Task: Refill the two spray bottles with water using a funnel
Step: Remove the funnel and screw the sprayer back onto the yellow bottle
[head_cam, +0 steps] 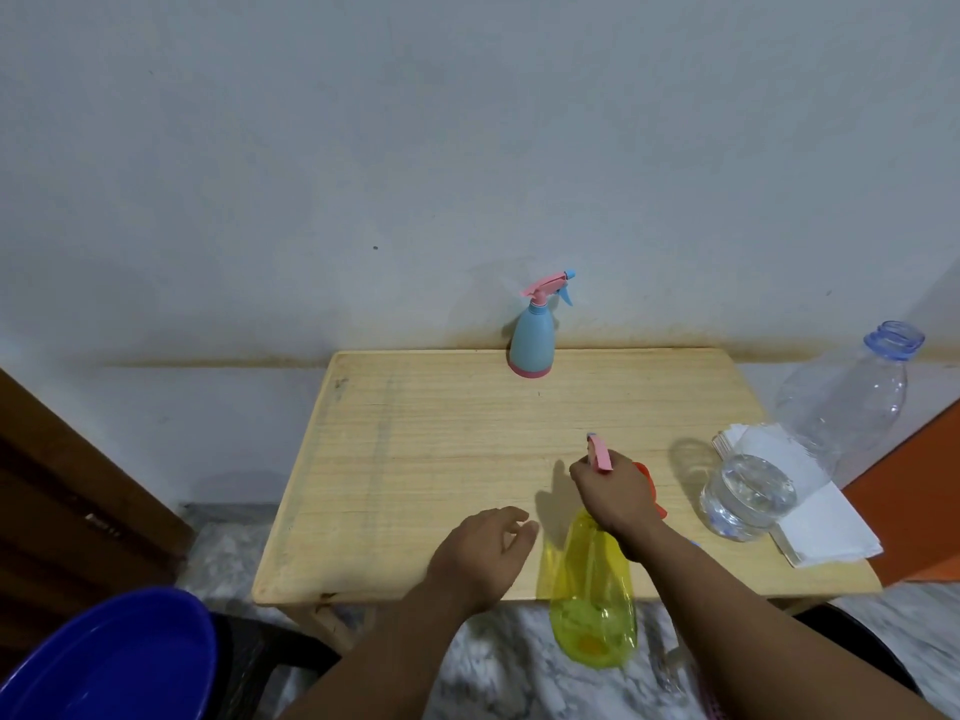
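Note:
A yellow see-through spray bottle (592, 600) hangs over the table's front edge, held up by its pink spray head (600, 453), which my right hand (613, 493) grips. My left hand (480, 556) hovers just left of the bottle with loosely curled fingers and holds nothing. A blue spray bottle (533, 337) with a pink base and pink trigger head stands upright at the table's back edge, against the wall. Something orange (649, 483), perhaps the funnel, peeks out behind my right hand. A large clear plastic water bottle (810, 439), uncapped, leans at the right with water in its lower part.
The light wooden table (441, 459) stands against a pale wall. White paper napkins (821, 532) lie under the water bottle at the right edge. A dark blue basin (104, 662) sits on the floor at the lower left. The floor is marbled grey.

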